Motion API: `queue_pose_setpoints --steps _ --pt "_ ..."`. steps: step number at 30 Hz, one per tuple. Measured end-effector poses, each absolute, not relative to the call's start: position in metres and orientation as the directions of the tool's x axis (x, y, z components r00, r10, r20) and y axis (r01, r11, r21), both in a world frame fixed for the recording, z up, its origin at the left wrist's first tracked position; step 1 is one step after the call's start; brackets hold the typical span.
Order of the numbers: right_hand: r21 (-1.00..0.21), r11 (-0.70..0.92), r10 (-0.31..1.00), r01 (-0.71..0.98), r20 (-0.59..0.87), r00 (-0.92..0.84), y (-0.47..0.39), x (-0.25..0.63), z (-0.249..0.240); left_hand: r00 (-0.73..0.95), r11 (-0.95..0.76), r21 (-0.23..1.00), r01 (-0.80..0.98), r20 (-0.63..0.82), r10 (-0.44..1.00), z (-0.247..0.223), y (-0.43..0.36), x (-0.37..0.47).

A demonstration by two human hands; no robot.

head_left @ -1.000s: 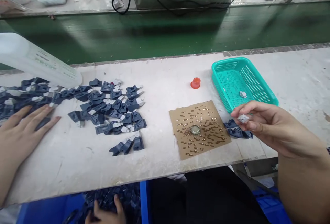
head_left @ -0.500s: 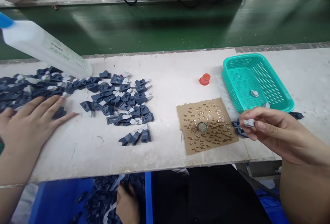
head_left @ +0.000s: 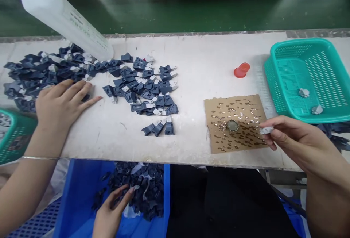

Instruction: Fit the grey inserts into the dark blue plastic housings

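Observation:
My right hand point(head_left: 298, 143) pinches a small grey-white piece point(head_left: 266, 130) between thumb and fingertips, at the right edge of a brown cardboard square point(head_left: 218, 112). Glossy drop-like marks cover the cardboard, and a round, crimped-edged cap point(head_left: 232, 125) sits on it. Below the table edge, my left hand point(head_left: 112, 208) reaches over a blue bin point(head_left: 64, 201) of dark blue plastic parts point(head_left: 153, 198). Its thumb and finger are apart; a small whitish bit shows by the thumb tip, and I cannot tell whether the thumb touches it.
Dark blue parts with white ends point(head_left: 144, 84) lie grouped on the table point(head_left: 186, 139). A co-worker's hand point(head_left: 60, 103) rests by a larger heap point(head_left: 35, 70). A white bottle point(head_left: 65, 15) leans behind. At right are a red cup point(head_left: 242, 70) and a green basket point(head_left: 284, 84) holding two whitish pieces.
The view has tilted down and turned left. My left hand has drawn back toward me in the bin and shows its fingers apart. My right hand still grips the grey-white piece, nearer the cardboard.

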State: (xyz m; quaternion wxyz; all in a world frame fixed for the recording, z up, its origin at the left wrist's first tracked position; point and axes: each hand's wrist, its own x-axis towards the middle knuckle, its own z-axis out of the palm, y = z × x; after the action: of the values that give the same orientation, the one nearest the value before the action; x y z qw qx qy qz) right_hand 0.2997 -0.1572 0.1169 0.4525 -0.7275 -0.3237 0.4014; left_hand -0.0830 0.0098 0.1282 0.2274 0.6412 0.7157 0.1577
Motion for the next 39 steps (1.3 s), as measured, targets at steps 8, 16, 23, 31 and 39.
queue_pose_setpoints --steps 8,16,23,31,39 --pt "-0.632 -0.422 0.806 0.650 0.068 0.588 -0.154 0.279 0.102 0.343 0.511 0.857 -0.065 -0.462 0.818 0.109 -0.041 -0.059" --pt "-0.264 0.023 0.896 0.964 0.434 0.097 -0.143 0.279 0.102 0.638 0.617 0.687 -0.384 -0.286 0.715 0.089 -0.029 0.074" --pt "-0.334 -0.007 0.898 0.943 0.412 0.153 -0.137 0.275 0.112 0.604 0.500 0.758 -0.418 -0.179 0.776 0.081 -0.034 0.078" --pt "-0.303 0.021 0.897 0.953 0.426 0.116 -0.136 0.275 0.104 0.496 0.342 0.902 -0.264 -0.177 0.850 0.083 -0.032 0.075" --pt "-0.311 0.102 0.922 0.945 0.387 0.027 -0.135 0.272 0.097 0.415 0.414 0.842 -0.345 -0.259 0.872 0.082 -0.036 0.072"
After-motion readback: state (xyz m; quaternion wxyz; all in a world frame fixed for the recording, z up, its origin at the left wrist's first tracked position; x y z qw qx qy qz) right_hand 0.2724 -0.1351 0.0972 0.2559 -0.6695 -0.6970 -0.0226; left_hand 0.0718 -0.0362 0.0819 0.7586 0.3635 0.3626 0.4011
